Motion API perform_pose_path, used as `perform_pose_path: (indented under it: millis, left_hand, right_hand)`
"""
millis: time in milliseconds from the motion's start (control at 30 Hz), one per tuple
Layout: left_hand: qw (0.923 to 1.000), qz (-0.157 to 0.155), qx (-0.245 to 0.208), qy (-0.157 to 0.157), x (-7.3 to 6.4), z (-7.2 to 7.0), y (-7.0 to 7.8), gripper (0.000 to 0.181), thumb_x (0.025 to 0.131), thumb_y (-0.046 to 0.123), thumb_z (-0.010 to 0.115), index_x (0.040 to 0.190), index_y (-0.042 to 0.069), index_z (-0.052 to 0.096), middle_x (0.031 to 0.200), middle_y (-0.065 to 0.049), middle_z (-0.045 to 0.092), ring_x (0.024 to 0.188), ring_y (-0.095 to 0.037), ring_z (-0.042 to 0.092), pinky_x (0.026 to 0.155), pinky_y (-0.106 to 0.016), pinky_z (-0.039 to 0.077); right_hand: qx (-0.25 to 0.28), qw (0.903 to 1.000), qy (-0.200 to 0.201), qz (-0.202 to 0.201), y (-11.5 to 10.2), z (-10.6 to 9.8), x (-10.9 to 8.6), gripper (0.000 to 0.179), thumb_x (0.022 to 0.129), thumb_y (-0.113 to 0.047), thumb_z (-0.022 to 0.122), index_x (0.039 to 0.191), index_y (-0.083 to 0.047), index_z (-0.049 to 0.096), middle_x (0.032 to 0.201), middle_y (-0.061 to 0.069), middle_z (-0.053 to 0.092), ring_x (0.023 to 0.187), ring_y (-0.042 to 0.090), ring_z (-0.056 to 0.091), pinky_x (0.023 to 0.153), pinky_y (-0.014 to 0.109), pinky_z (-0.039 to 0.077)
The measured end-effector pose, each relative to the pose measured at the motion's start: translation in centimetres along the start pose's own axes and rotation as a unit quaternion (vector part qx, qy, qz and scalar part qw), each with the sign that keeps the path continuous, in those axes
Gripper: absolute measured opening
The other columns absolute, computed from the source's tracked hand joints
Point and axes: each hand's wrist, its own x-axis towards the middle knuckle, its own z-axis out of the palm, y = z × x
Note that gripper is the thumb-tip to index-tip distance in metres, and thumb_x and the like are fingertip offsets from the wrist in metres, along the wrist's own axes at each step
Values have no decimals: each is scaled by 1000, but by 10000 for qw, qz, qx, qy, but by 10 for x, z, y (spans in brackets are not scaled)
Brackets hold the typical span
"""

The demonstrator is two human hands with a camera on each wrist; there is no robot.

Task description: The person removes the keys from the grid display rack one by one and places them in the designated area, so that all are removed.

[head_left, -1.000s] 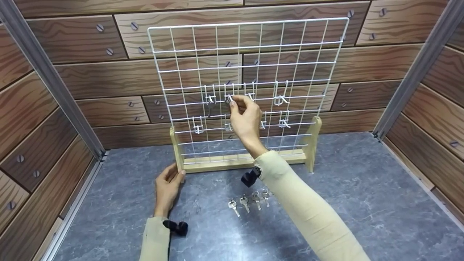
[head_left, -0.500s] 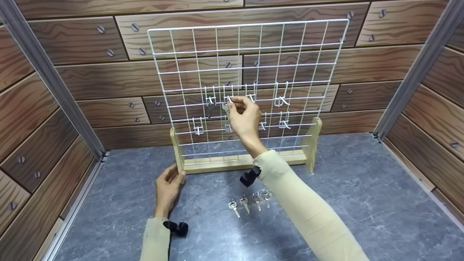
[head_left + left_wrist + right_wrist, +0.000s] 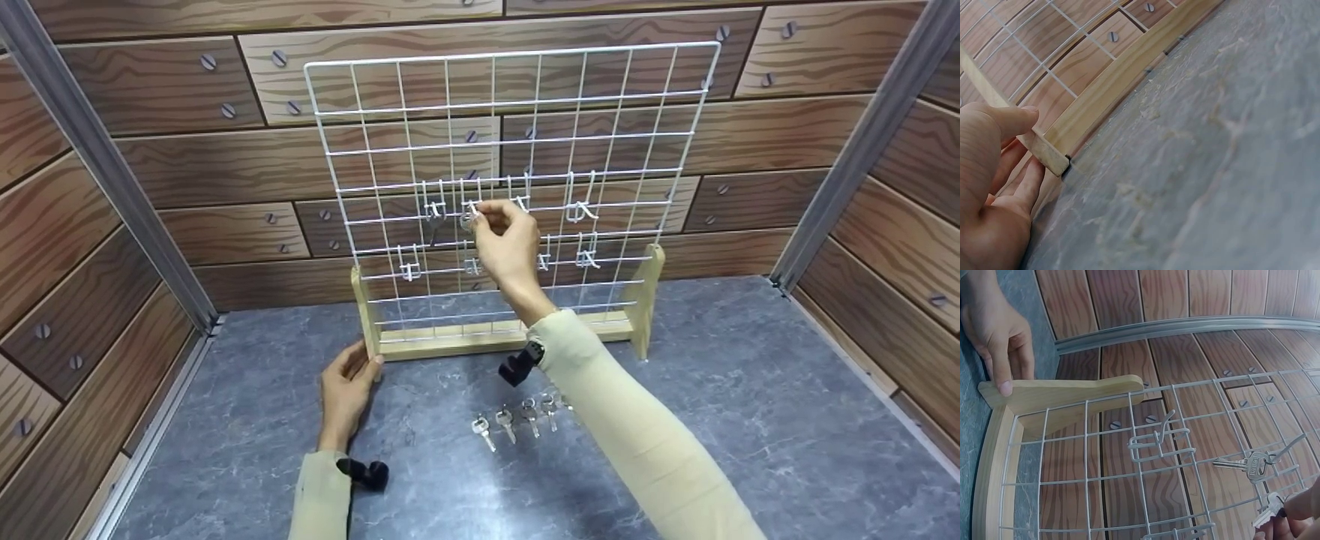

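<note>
A white wire grid rack [image 3: 517, 99] stands upright in a wooden base, with several white hooks in two rows. My right hand [image 3: 510, 244] pinches a key [image 3: 1268, 511] by its head, close to the second hook [image 3: 471, 204] of the upper row. Whether its ring is over the hook cannot be told. On the first upper hook hangs another key [image 3: 1255, 465], left of my right hand in the head view. My left hand [image 3: 347, 390] grips the left wooden foot [image 3: 1044, 151] of the rack between thumb and fingers.
Several loose keys [image 3: 484, 433] lie in a row on the grey marbled table [image 3: 420, 487], partly under my right forearm. Other hooks, such as the lower left one [image 3: 409, 271], hold no key. Wood-patterned walls [image 3: 187, 172] enclose the back and sides.
My right hand has shifted a little to the left at the second upper hook, and more of the key shows beside its fingertips. The left hand stays on the wooden foot.
</note>
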Motion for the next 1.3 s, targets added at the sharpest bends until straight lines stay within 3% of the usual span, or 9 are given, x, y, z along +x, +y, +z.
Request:
perform_pose_path:
  millis: [133,433,700,967,1300]
  left_hand:
    - [10000,-13,16,36,0,1,0,46,99,4,75,143,-5,63,144,-29,63,138,-41,60,109,-25,56]
    - [9999,-25,-145,-44,-1,0,0,46,100,2,74,144,-5,63,145,-29,62,140,-42,59,97,-14,57]
    - [9999,15,-153,-49,-1,0,1,45,100,1,74,143,-6,63,145,-30,62,139,-42,59,100,-16,57]
    - [9999,-23,-93,-46,-1,-1,2,45,100,5,75,143,-4,63,145,-29,62,140,-42,58,100,-18,58]
    - [9999,-30,-101,-85,-1,-1,2,47,100,3,74,144,-4,62,146,-30,61,140,-42,59,99,-15,57]
  right_hand:
    - [46,10000,-9,-11,-1,0,0,9,97,-1,73,105,-2,77,95,10,77,82,13,66,75,20,56]
    - [162,9998,-105,-51,-2,-5,-2,7,96,-1,73,101,-1,77,96,10,77,80,12,66,74,20,57]
    - [242,9994,-201,-142,-7,-10,-5,9,94,-1,73,102,1,78,94,10,77,77,12,66,68,18,57]
    - [177,9993,-185,-286,-13,-15,-8,8,93,-2,73,99,0,79,93,9,78,78,10,66,74,18,57]
    - [197,9984,-287,-451,-17,-21,-15,10,92,-4,74,98,0,80,90,9,78,75,9,65,71,18,55]
